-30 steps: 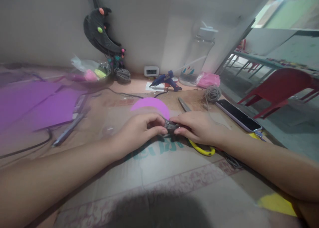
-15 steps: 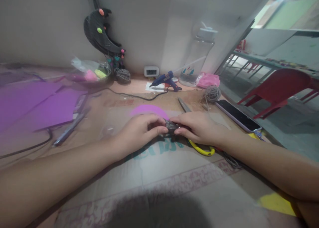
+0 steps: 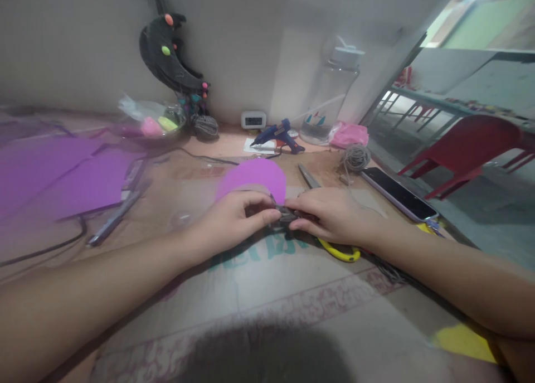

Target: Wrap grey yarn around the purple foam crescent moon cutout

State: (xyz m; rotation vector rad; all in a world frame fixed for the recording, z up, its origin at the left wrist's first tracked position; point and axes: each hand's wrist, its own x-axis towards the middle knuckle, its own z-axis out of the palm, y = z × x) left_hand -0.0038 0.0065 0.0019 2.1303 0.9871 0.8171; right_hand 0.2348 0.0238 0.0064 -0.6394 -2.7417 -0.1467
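My left hand (image 3: pixel 234 221) and my right hand (image 3: pixel 334 216) meet over the middle of the mat, fingertips pinched together on a small dark grey object (image 3: pixel 285 216) between them. A purple foam semicircle (image 3: pixel 253 178) rises just behind my left fingers, its lower edge hidden by the hand. I cannot make out whether the dark object joins the foam. Yellow-handled scissors (image 3: pixel 339 253) lie under my right wrist.
Purple foam sheets (image 3: pixel 62 182) lie at the left. A blue glue gun (image 3: pixel 278 135) with its cable, a small clock (image 3: pixel 253 119), a clear jar (image 3: pixel 332 93), twine (image 3: pixel 355 158), a phone (image 3: pixel 399 193) and a black crescent ornament (image 3: pixel 167 54) stand at the back.
The purple semicircle dipped lower half a second ago and now stands taller and more upright behind my left hand. Both hands stay pinched in the same spot.
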